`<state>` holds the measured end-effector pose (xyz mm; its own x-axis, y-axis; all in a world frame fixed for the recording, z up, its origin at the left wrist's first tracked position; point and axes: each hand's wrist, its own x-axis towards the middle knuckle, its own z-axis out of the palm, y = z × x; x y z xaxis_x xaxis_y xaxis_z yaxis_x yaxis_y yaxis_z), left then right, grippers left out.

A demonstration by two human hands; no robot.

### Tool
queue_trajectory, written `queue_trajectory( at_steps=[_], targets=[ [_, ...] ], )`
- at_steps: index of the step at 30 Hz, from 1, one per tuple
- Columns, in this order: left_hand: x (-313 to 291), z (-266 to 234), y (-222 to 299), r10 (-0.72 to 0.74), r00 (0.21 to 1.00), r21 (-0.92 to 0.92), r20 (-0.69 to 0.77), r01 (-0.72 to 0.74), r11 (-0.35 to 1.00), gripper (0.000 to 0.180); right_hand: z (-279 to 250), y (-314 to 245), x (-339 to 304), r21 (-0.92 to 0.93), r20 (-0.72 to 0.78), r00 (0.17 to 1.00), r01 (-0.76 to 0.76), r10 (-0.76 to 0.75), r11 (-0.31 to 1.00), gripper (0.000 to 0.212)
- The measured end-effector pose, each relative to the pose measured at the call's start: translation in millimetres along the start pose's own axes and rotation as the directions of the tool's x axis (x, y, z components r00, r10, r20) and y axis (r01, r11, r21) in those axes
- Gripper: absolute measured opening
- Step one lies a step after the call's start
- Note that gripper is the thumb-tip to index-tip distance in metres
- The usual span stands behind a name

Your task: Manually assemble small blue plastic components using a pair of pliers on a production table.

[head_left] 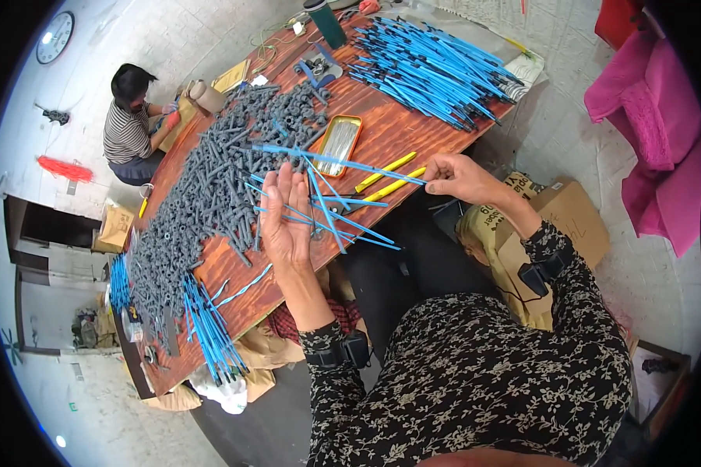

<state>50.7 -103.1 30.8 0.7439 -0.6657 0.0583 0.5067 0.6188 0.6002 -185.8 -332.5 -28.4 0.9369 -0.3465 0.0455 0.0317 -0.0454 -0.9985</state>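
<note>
My right hand (pixel 461 180), at the table's near edge, pinches the end of a thin blue stick (pixel 366 167). The stick reaches left over the table and looks blurred toward its far end. My left hand (pixel 287 226) is raised with its fingers stretched out, palm showing, and holds nothing. Several loose blue sticks (pixel 329 206) lie crossed beside and partly behind it. Between my hands is a pair of pliers with yellow handles (pixel 389 173). Just beyond sits an orange-rimmed tray (pixel 357 132) of thin silvery pins.
Grey ribbed pieces (pixel 202 167) are heaped across the wooden table (pixel 257 300). A large pile of blue sticks with black ends (pixel 436 70) lies far right; a smaller bundle (pixel 209 327) is near left. A dark green cup (pixel 325 23) stands behind. Another person (pixel 131 124) works at the far left.
</note>
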Motion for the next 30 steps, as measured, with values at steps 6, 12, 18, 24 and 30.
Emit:
queue_trajectory(
  at_steps=[6,12,18,24,30],
  targets=[
    [10.7,-33.8,4.0,-0.022,0.997,-0.023,-0.080,0.020,1.000,0.022,10.6,-4.3,-2.3,-0.033,-0.010,1.000,0.030,-0.030,0.999,0.015],
    [5.3,-20.7,-5.4,0.042,0.993,-0.027,-0.106,-0.045,0.999,0.031,21.1,-15.5,-8.5,-0.143,-0.019,0.999,0.047,-0.051,0.989,0.013],
    [1.9,-14.6,-10.2,0.077,0.994,0.071,-0.076,-0.072,0.995,0.026,36.9,-15.6,-14.9,0.282,0.354,0.931,-0.198,0.090,0.939,0.019],
    [5.5,-29.8,-6.8,-0.012,0.995,-0.027,0.100,0.015,1.000,0.020,49.0,-10.4,-15.0,0.581,0.476,0.876,-0.380,0.078,0.719,0.033],
    [-2.2,-18.2,-3.5,0.048,0.998,-0.057,-0.046,-0.051,0.997,0.025,54.0,-34.1,-20.1,-0.665,-0.219,0.764,0.338,-0.607,0.666,0.016]
  ],
)
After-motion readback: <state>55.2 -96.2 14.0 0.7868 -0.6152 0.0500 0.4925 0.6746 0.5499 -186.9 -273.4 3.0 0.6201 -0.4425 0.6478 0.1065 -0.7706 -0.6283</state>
